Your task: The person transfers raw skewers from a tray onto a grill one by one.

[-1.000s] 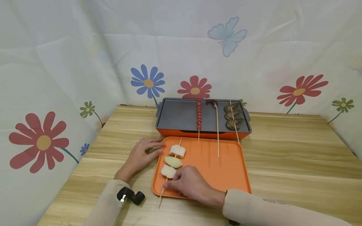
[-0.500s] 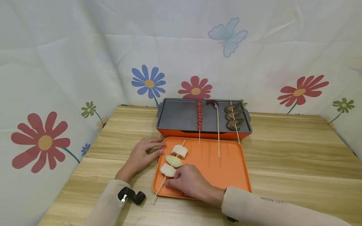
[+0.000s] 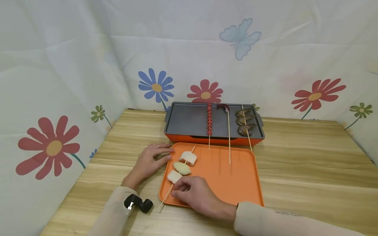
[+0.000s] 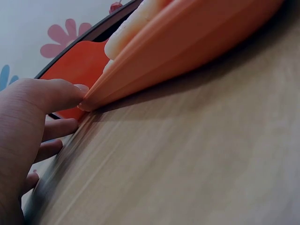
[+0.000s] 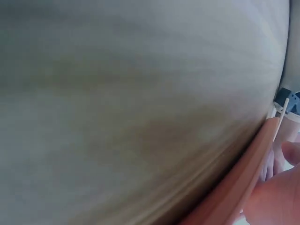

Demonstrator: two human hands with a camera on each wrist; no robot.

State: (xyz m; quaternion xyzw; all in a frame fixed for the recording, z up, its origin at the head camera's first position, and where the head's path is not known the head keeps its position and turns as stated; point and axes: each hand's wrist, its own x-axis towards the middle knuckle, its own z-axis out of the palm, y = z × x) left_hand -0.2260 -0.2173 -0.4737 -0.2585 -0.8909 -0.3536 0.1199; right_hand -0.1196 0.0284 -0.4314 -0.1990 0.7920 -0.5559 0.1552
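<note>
Skewer of pale pieces, head view: it lies slantwise at the lower left of the orange tray, the right hand pinching its stick with curled fingers and the left hand resting flat and relaxed on the wooden table against the tray's left rim, while three other skewers already lie on the grill plate at frame centre, so this one appears the last not yet placed. Left wrist view: straight fingertips touch the tray's corner. Right wrist view: mostly blur; tray rim and stick end show at right, grip not discernible.
</note>
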